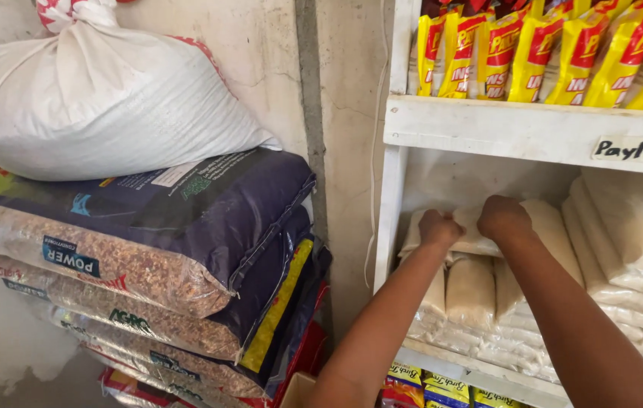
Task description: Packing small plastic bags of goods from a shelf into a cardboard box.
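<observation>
You are looking at an evenly lit, fairly bright scene with soft light that seems to come from behind and above you, so the white sack [95,98] and the yellow packets [555,53] read clear and well coloured without harsh glare. Your shadows are mild: the recess of the white shelf [502,128] above the clear bags [623,234] turns dimmer toward the back, and the gap under the stacked feed bags [148,249] goes dark. Focus holds across most of the view, with slight softness on your hands [472,223] and some wide-angle bending of straight lines near the edges.
</observation>
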